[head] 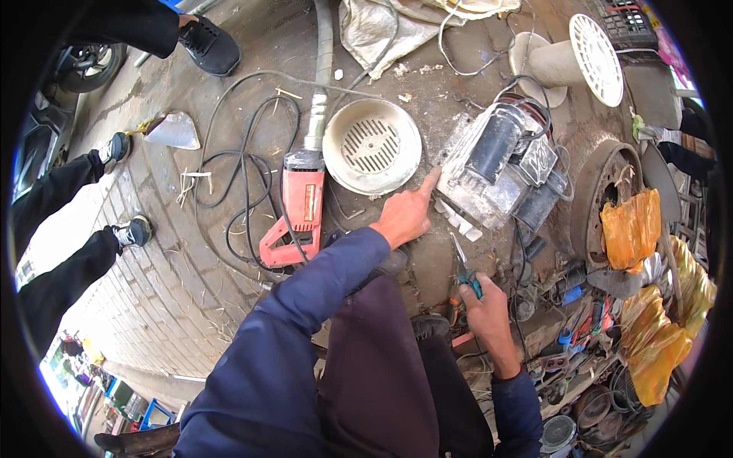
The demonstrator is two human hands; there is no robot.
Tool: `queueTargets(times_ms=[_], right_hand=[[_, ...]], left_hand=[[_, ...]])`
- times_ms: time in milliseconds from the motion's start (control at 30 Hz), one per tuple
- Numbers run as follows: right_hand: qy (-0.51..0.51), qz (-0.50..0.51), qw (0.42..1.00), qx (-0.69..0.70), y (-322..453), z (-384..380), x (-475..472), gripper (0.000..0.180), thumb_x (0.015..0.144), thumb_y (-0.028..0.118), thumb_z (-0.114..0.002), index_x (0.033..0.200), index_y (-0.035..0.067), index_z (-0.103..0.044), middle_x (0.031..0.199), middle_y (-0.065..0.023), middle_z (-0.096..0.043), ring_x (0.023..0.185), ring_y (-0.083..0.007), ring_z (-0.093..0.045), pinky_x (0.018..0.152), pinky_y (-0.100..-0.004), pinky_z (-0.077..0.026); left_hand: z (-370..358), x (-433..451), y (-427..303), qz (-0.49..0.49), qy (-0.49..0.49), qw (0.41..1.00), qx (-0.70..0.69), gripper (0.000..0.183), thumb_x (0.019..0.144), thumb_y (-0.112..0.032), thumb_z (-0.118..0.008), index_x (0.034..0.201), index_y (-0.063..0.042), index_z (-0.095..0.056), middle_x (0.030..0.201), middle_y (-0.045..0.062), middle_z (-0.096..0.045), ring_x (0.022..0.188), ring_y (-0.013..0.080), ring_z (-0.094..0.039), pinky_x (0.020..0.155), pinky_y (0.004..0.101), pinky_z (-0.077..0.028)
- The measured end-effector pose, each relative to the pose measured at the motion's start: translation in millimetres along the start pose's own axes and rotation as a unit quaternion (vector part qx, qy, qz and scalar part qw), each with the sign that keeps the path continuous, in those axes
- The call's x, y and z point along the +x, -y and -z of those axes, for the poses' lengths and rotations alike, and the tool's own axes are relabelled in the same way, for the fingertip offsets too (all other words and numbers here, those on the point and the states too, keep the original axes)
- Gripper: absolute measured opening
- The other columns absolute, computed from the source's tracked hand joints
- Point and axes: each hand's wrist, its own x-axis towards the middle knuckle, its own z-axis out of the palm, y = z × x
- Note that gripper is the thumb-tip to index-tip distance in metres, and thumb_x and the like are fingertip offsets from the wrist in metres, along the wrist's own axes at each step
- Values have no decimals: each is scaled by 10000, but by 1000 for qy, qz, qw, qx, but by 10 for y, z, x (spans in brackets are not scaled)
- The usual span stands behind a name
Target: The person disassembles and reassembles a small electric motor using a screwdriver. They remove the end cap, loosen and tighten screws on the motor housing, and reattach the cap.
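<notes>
With its index finger stretched out, my left hand (408, 213) touches or nearly touches the near left edge of a dusty electric motor (481, 172), which has a black cylindrical part on top. It holds nothing. My right hand (489, 312) grips the teal handles of a pointed hand tool (467, 275), perhaps pliers or snips, its tip towards the motor. Left of the motor a round, slotted pale cover (372, 146) lies on the paving. Farther left is a red corded power tool (302, 206) with a long grey shaft (316, 123) joined to its head.
A black cable (246, 154) loops over the ground at left. A white spool (595, 60) and a rusty wheel rim (584, 200) stand at right, above mixed scrap and orange foil (655, 343). Two other people's feet (134, 230) and a dark shoe (211, 47) are at left.
</notes>
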Motion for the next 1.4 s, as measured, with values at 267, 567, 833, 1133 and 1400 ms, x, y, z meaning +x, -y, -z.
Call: queueTargets(times_ms=[267, 567, 833, 1133, 1400], right_hand=[[-3, -43, 976, 213, 222, -732, 370, 196, 1032, 157, -601, 1088, -17, -672, 859, -61, -744, 744, -113, -635, 685, -285, -494], [-20, -279, 758, 589, 621, -1395, 1313, 244, 1110, 214, -527, 972, 23, -589, 872, -113, -700, 487, -104, -375, 446, -273, -301], [-67, -222, 819, 525, 573, -1508, 1157, 201, 1112, 201, -544, 1046, 19, -598, 883, -147, -719, 481, -103, -425, 420, -289, -320], [-121, -170, 829, 519, 775, -1624, 995, 234, 1121, 241, -555, 1029, 33, -609, 812, -102, -685, 481, -97, -401, 406, -298, -312], [26, -242, 848, 470, 307, -1454, 800, 231, 1105, 242, -567, 988, 49, -615, 806, -87, -695, 535, -103, -443, 472, -300, -340]], left_hand=[[-2, -112, 293, 125, 39, 990, -47, 256, 909, -201, -674, 1066, 1, -693, 907, 317, -724, 910, 508, -711, 812, 587, -554], [100, -459, 537, 173, -12, 972, -157, 331, 1000, -181, -567, 1238, 15, -686, 1052, 279, -749, 1058, 477, -708, 937, 512, -550], [116, -576, 691, 154, -55, 964, -208, 289, 973, -145, -535, 1149, 12, -703, 1034, 321, -721, 1020, 504, -693, 922, 555, -534], [59, -525, 702, 169, -35, 965, -197, 314, 1024, -184, -540, 1187, 44, -682, 948, 256, -757, 959, 392, -760, 890, 453, -564], [15, -491, 671, 170, -61, 955, -236, 304, 1040, -219, -557, 1117, 41, -694, 782, 150, -720, 746, 228, -724, 769, 391, -566]])
